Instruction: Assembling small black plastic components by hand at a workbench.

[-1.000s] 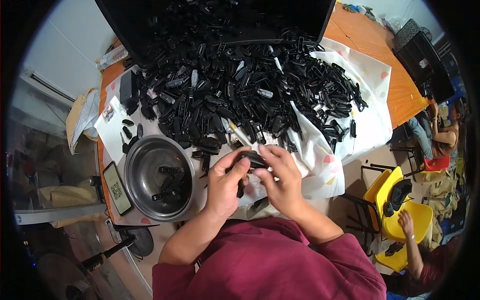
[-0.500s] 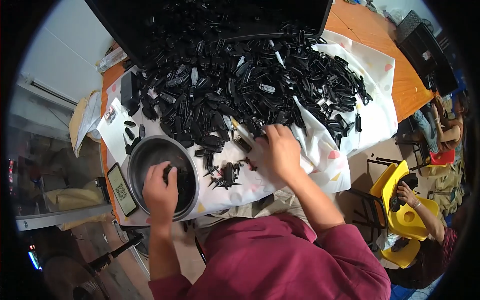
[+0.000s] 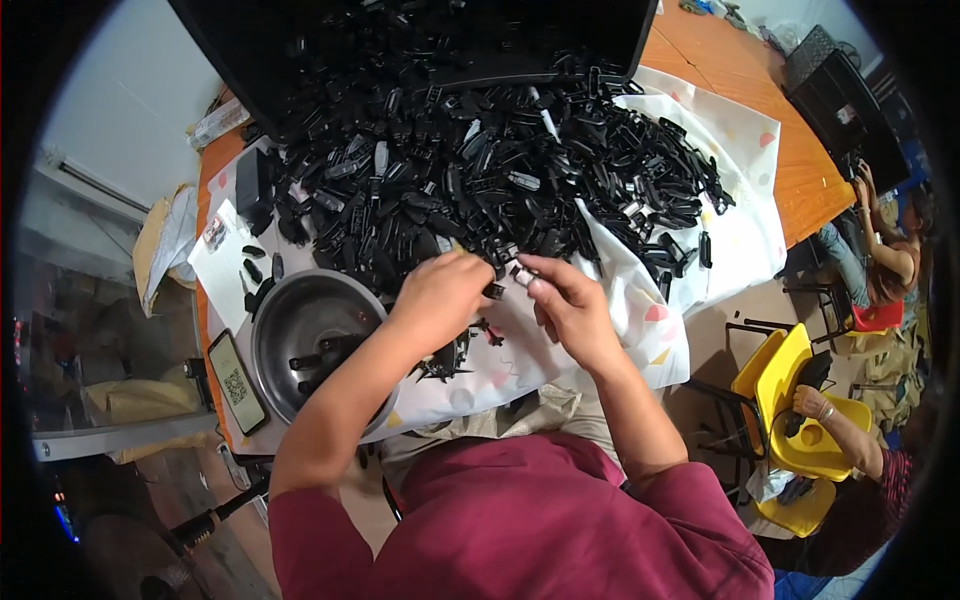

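Note:
My right hand (image 3: 578, 312) pinches a small black part with a shiny silver end (image 3: 523, 273) between thumb and forefinger. Close beside it, my left hand (image 3: 445, 290) has its fingers curled round a small black plastic piece (image 3: 493, 291), mostly covered by the fingers. Both hands are at the near edge of a big heap of black plastic parts (image 3: 440, 190). Under the left wrist lies a cluster of small dark spiky pieces (image 3: 443, 364), partly hidden. A steel bowl (image 3: 262, 340) left of my forearm holds several black pieces (image 3: 318, 358).
A phone (image 3: 238, 385) and a white sheet (image 3: 218, 262) lie left of the bowl. Behind the heap stands a large black panel or bin (image 3: 640, 30). A patterned white cloth (image 3: 650, 330) covers the table. To the right are yellow chairs (image 3: 790, 370) and another person's hand (image 3: 811, 403).
My left hand has left the bowl and moved right to the heap's near edge. My right hand has turned, now showing a silver-ended part in its pinch.

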Available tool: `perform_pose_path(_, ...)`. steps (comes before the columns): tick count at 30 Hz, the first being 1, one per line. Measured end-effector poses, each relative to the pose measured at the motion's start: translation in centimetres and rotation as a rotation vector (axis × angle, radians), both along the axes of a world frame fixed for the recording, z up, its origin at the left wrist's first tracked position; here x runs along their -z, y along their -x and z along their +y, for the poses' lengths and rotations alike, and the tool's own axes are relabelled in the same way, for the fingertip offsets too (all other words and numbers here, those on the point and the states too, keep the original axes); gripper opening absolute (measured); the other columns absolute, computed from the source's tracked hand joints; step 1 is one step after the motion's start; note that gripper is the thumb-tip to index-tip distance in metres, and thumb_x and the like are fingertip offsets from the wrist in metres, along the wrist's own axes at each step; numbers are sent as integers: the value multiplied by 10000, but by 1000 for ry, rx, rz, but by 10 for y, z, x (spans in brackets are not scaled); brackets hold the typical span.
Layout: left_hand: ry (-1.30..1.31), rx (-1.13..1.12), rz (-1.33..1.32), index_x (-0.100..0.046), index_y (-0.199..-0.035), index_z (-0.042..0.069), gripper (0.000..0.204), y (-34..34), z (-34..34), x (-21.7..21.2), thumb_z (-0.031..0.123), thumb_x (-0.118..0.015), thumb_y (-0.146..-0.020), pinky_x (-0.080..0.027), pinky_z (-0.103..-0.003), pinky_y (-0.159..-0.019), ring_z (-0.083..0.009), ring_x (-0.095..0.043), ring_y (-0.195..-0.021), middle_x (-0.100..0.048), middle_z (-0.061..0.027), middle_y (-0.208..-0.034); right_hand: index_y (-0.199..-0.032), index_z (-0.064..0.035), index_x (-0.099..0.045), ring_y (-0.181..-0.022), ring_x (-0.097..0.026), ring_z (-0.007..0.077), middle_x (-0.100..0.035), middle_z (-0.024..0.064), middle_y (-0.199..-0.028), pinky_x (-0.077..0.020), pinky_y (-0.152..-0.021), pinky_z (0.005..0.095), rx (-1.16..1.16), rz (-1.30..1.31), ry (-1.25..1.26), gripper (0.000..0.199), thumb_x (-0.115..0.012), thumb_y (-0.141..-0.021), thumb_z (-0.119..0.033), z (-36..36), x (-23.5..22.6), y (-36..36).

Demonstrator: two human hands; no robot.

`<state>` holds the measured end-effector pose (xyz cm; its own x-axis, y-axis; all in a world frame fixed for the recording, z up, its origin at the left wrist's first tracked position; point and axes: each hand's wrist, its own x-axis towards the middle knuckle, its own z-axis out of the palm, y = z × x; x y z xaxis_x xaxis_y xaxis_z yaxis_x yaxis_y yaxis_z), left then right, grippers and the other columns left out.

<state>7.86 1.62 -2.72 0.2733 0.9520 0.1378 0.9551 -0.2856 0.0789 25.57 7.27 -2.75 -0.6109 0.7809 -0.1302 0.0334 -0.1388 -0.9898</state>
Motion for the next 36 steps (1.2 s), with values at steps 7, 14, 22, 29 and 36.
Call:
perform_pose_path(7, -28, -141, -1282, -612, -1007, 19, 312, -16, -31, -24, 11, -686, -703, -443, -217, -595, -96, -548, -671, -614, -66, -839, -913, -11, -551, -391, -404, 69, -549, 59, -696, -248, -315, 180, -70, 389, 391, 93, -549, -856, -84, -12, -29, -6)
perform_pose_path(14, -324, -72, -593, -617, -929, 31, 290, -21, -45, -43, 60, -704, -655, -452, -283, -583, -195, -550, -630, -591, -66, -806, -862, 9, -587, -420, -404, 57, -562, 44, -709, -255, -344, 184, -75, 131, 362, 91, -590, -827, -75, -15, -25, -13)
perform_pose_path(22, 156, -340, -1817, -547, -1089, -44, 313, -47, -51, -31, 84, -614, -811, -458, -241, -700, -103, -569, -773, -615, -79, -919, -1028, 5, -473, -594, -582, 163, -532, 124, -1023, -476, -405, 224, 83, 356, 369, 254, -590, -818, -79, -34, -24, 2)
perform_pose_path(29, 218, -429, -2108, -534, -1089, -29, 270, -41, -65, -3, 122, -538, -865, -458, -253, -759, -121, -569, -834, -600, -91, -988, -905, 51, -509, -567, -555, 97, -591, 79, -705, -460, -494, 210, 51, 87, 108, 213, -652, -767, -25, -58, -5, 6)
perform_pose_path(36, 152, -494, -2282, -548, -1054, -17, 228, -31, -63, -5, 121, -517, -876, -418, -251, -836, -125, -550, -887, -596, -76, -981, -889, 47, -521, -533, -542, 86, -591, 71, -684, -441, -452, 210, 36, 145, 209, 191, -648, -776, -39, -47, -1, 33)
